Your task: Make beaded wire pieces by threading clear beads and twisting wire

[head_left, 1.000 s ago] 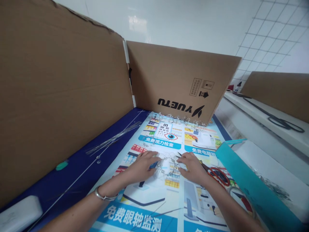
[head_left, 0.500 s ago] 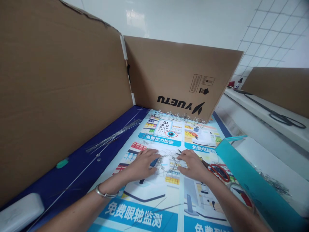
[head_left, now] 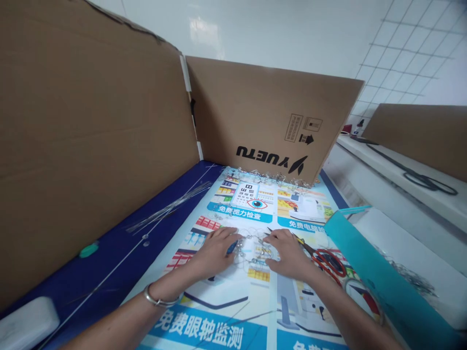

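A thin wire ring strung with clear beads point(head_left: 258, 262) lies on the printed sheet in the middle of the head view, between my two hands. My left hand point(head_left: 218, 250) holds its left side, with curved fingers above and the thumb below. On the opposite side my right hand point(head_left: 286, 253) grips the ring the same way, thumb apart from the index finger. The exact finger contact on the fine wire is hard to make out. Scissors with red-and-black handles point(head_left: 330, 262) lie beside my right hand, their blades partly hidden behind it.
Beaded wire pieces point(head_left: 270, 176) line the foot of the back cardboard panel point(head_left: 270, 112). Loose straight wires point(head_left: 171, 206) lie at the left on blue cloth. At the right stands a teal-edged box point(head_left: 365, 262) holding wire pieces, near a roll of tape point(head_left: 361, 296).
The view has shifted slightly. Both hands stay at the sides of the beaded ring, the right fingers a little altered in pose; little else differs.
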The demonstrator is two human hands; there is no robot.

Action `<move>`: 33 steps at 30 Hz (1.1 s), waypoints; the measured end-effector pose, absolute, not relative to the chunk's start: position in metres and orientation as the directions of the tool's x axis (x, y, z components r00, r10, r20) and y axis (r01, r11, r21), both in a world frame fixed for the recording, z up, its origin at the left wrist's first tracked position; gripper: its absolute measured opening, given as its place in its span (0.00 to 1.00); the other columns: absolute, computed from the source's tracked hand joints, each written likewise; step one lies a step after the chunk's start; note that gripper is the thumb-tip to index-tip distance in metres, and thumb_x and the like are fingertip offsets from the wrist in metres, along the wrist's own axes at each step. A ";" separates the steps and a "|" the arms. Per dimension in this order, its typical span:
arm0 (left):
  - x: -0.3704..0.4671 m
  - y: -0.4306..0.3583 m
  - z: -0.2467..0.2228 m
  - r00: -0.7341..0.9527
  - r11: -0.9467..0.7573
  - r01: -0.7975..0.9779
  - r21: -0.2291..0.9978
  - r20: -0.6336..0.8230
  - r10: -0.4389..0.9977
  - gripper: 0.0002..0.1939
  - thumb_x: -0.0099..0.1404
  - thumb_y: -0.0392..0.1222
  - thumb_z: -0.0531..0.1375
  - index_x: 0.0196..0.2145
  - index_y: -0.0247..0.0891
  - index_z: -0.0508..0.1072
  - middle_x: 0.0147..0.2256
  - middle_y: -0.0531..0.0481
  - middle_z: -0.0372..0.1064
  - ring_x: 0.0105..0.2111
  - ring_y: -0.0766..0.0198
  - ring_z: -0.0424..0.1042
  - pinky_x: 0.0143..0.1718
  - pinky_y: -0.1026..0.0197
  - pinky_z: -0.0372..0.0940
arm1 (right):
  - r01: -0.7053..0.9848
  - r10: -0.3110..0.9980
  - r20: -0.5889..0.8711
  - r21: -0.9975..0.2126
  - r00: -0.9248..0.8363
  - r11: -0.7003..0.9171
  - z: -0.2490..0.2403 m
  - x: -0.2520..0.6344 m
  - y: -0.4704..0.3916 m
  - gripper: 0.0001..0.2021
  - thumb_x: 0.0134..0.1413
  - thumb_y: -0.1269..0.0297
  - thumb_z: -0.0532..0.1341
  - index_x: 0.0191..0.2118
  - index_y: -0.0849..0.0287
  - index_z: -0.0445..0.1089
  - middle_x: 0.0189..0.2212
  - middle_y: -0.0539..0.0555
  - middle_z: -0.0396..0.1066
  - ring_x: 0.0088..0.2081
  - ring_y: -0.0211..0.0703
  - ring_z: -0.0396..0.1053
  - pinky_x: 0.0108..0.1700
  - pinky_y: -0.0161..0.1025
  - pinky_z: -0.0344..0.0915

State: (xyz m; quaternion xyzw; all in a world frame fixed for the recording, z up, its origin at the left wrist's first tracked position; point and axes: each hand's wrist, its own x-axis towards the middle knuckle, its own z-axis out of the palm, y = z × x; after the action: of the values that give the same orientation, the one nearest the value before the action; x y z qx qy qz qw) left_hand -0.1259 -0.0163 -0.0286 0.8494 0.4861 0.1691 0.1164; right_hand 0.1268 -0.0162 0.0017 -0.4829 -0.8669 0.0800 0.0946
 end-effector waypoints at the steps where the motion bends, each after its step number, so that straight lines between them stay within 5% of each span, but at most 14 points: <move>1: -0.126 -0.016 -0.029 0.468 -0.500 0.786 0.363 0.177 0.866 0.25 0.55 0.34 0.53 0.51 0.46 0.62 0.54 0.48 0.57 0.55 0.55 0.52 0.54 0.49 0.48 | 0.827 0.858 0.093 -0.232 -0.504 0.511 0.000 0.126 -0.017 0.23 0.42 0.57 0.60 0.48 0.53 0.63 0.45 0.55 0.60 0.47 0.50 0.52 0.48 0.45 0.49; 9: -0.125 -0.014 -0.030 0.452 -0.491 0.788 0.372 0.193 0.871 0.28 0.51 0.29 0.52 0.51 0.45 0.63 0.54 0.48 0.58 0.55 0.55 0.52 0.55 0.49 0.47 | 0.846 0.878 0.104 -0.232 -0.468 0.479 -0.007 0.119 -0.019 0.23 0.40 0.68 0.57 0.48 0.54 0.62 0.45 0.55 0.60 0.48 0.50 0.50 0.48 0.45 0.47; 22: -0.127 -0.006 -0.032 0.509 -0.528 0.714 0.461 0.176 0.842 0.34 0.48 0.24 0.48 0.52 0.45 0.62 0.55 0.51 0.58 0.55 0.58 0.54 0.56 0.50 0.48 | 0.847 0.882 0.119 -0.246 -0.455 0.470 -0.009 0.114 -0.017 0.23 0.39 0.70 0.57 0.47 0.54 0.63 0.44 0.55 0.60 0.47 0.49 0.51 0.47 0.44 0.49; 33: -0.138 0.000 -0.043 0.484 -0.542 0.694 0.473 0.251 0.838 0.26 0.57 0.30 0.50 0.54 0.43 0.60 0.55 0.49 0.58 0.55 0.58 0.55 0.55 0.51 0.52 | 0.830 0.877 0.227 -0.291 -0.423 0.476 -0.015 0.114 -0.021 0.20 0.41 0.71 0.56 0.45 0.54 0.64 0.43 0.55 0.61 0.47 0.49 0.53 0.47 0.46 0.52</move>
State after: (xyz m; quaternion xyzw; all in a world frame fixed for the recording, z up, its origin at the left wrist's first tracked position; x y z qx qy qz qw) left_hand -0.1378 0.0004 -0.0433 0.8472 0.4523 0.2311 0.1556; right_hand 0.1145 -0.0205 -0.0146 -0.5076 -0.8408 0.0673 0.1756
